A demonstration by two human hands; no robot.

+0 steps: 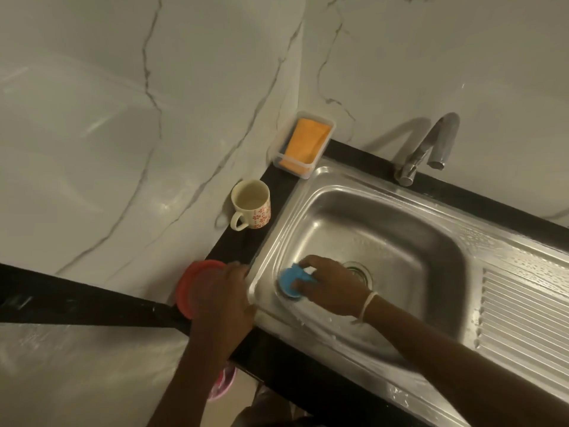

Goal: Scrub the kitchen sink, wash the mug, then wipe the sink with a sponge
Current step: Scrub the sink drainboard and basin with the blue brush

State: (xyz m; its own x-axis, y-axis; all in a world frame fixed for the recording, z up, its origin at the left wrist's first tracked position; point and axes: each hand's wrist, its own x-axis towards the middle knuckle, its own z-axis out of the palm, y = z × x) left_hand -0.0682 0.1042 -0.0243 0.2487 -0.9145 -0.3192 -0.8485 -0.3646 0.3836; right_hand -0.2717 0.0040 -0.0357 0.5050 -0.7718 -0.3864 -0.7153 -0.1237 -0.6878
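My right hand [331,286] presses a round blue scrubber [289,282] against the near left wall of the steel sink [400,241], close to the drain [358,271]. My left hand [221,300] rests flat on the black counter at the sink's left rim, partly covering a round red container [197,282]. A cream mug [251,204] with a red pattern stands upright on the counter left of the sink. An orange sponge [306,143] lies in a clear tray [280,155] at the sink's back left corner.
A chrome tap [431,146] rises behind the sink with its spout over the back rim. A ribbed, wet draining board [523,309] lies to the right. White marble walls close the corner. A pink object [223,385] shows below the counter edge.
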